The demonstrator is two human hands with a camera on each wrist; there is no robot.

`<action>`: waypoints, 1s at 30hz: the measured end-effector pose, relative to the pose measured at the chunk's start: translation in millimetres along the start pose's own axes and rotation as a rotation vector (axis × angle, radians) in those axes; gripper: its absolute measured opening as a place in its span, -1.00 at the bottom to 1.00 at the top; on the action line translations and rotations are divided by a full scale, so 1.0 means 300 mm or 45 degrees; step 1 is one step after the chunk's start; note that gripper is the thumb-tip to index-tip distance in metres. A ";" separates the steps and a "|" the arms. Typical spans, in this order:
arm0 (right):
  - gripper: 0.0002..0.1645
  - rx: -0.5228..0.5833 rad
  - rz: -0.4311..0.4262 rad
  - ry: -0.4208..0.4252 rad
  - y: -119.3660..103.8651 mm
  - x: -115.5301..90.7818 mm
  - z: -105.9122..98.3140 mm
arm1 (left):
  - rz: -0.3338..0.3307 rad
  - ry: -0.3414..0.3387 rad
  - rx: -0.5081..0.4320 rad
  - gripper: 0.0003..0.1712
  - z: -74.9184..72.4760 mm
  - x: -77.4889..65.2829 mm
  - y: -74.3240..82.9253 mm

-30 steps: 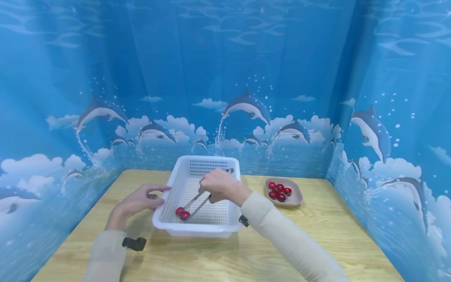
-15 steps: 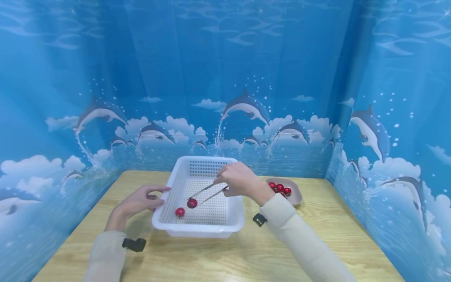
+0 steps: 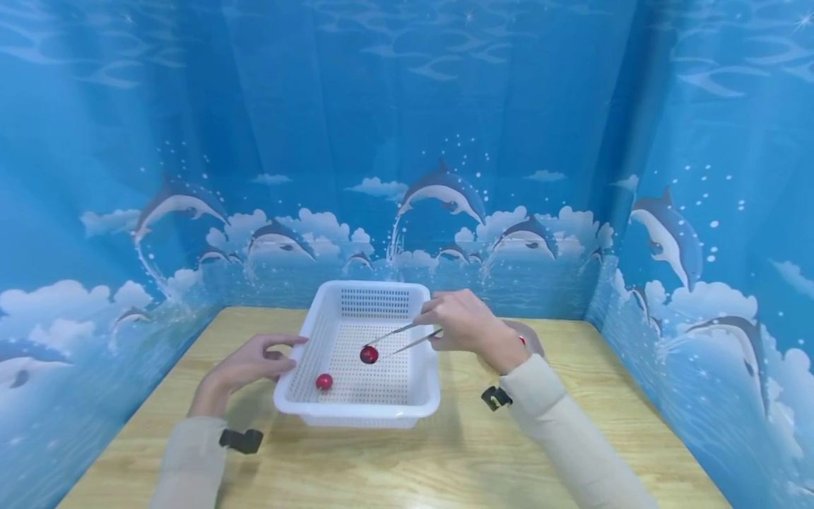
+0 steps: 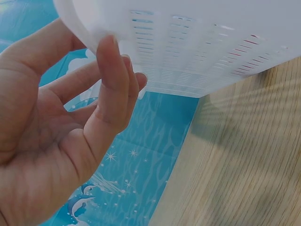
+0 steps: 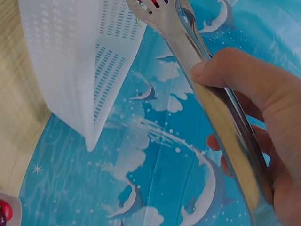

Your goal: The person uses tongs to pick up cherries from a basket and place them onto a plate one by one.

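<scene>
In the head view my left hand [image 3: 254, 364] holds the left rim of a white perforated plastic basket [image 3: 356, 411], with fingers and thumb at its edge. Metal serving tongs [image 5: 221, 122] are gripped in my right hand [image 3: 464, 322], above the basket's right rim. At the tongs' tips, inside the basket's outline, is a dark red cherry [image 3: 369, 355]; in the right wrist view only a bit of red shows between the tips. A second cherry [image 3: 324, 382] lies in the basket's near left corner.
A small pinkish bowl [image 3: 534, 338] with cherries [image 5: 5, 210] stands right of the basket, mostly hidden behind my right hand in the head view. Everything rests on a wooden table [image 3: 356, 466], enclosed by a blue dolphin-print curtain [image 3: 356, 106].
My right hand has moved right, carrying the tongs and one cherry away from the other cherry, and now covers most of the bowl. The left hand and basket keep their place.
</scene>
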State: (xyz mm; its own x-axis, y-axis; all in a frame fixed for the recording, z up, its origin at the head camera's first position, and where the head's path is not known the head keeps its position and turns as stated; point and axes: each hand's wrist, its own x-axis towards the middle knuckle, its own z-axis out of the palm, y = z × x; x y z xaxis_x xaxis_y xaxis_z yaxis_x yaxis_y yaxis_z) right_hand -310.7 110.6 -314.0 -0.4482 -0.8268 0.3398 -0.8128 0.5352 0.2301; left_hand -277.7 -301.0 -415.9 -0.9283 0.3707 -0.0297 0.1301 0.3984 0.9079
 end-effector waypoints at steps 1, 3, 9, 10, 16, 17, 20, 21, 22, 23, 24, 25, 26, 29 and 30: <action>-0.64 0.003 -0.008 0.020 0.005 -0.009 -0.002 | -0.001 -0.002 -0.001 -0.30 -0.001 0.000 0.000; -0.63 0.004 -0.016 0.052 0.018 -0.027 -0.002 | -0.015 0.000 -0.002 -0.29 -0.002 0.001 -0.001; -0.60 -0.024 0.023 0.069 0.053 -0.075 0.001 | 0.010 -0.023 -0.006 -0.29 -0.009 0.004 -0.007; -0.60 -0.029 0.038 0.064 0.057 -0.082 0.001 | 0.015 -0.026 -0.007 -0.29 -0.010 0.004 -0.008; -0.61 -0.033 0.115 0.056 0.072 -0.119 -0.011 | 0.024 -0.028 0.012 -0.29 -0.010 0.001 -0.009; -0.61 -0.034 0.119 0.059 0.073 -0.124 -0.014 | 0.024 -0.025 0.015 -0.30 -0.009 0.001 -0.007; -0.62 -0.030 0.127 0.067 0.076 -0.140 -0.025 | 0.023 -0.022 0.022 -0.30 -0.008 0.001 -0.005; -0.62 -0.029 0.134 0.065 0.077 -0.145 -0.027 | 0.019 -0.019 0.022 -0.30 -0.007 0.001 -0.005; -0.62 -0.027 0.141 0.066 0.079 -0.149 -0.031 | 0.017 -0.015 0.021 -0.30 -0.007 0.001 -0.005; -0.62 -0.027 0.149 0.064 0.080 -0.154 -0.035 | 0.014 -0.012 0.020 -0.30 -0.007 0.001 -0.004; -0.62 -0.030 0.155 0.061 0.083 -0.159 -0.038 | 0.014 -0.011 0.018 -0.30 -0.006 0.001 -0.003; -0.62 -0.033 0.162 0.059 0.085 -0.163 -0.041 | 0.014 -0.010 0.018 -0.30 -0.006 0.001 -0.003; -0.62 -0.038 0.171 0.055 0.088 -0.169 -0.044 | 0.015 -0.010 0.018 -0.30 -0.007 0.001 -0.003; -0.62 -0.051 0.189 0.048 0.100 -0.186 -0.054 | 0.018 -0.012 0.019 -0.30 -0.006 0.001 -0.003; -0.62 -0.060 0.189 0.053 0.105 -0.194 -0.057 | 0.018 -0.014 0.018 -0.30 -0.005 0.000 -0.002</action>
State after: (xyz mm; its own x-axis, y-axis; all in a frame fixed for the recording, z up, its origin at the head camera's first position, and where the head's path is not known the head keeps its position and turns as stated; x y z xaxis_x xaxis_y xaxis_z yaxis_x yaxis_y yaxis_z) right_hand -303.9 178.6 -311.1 -0.5454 -0.7309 0.4103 -0.7201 0.6591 0.2170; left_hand -278.4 -302.6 -415.9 -0.9223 0.3858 -0.0213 0.1484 0.4046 0.9024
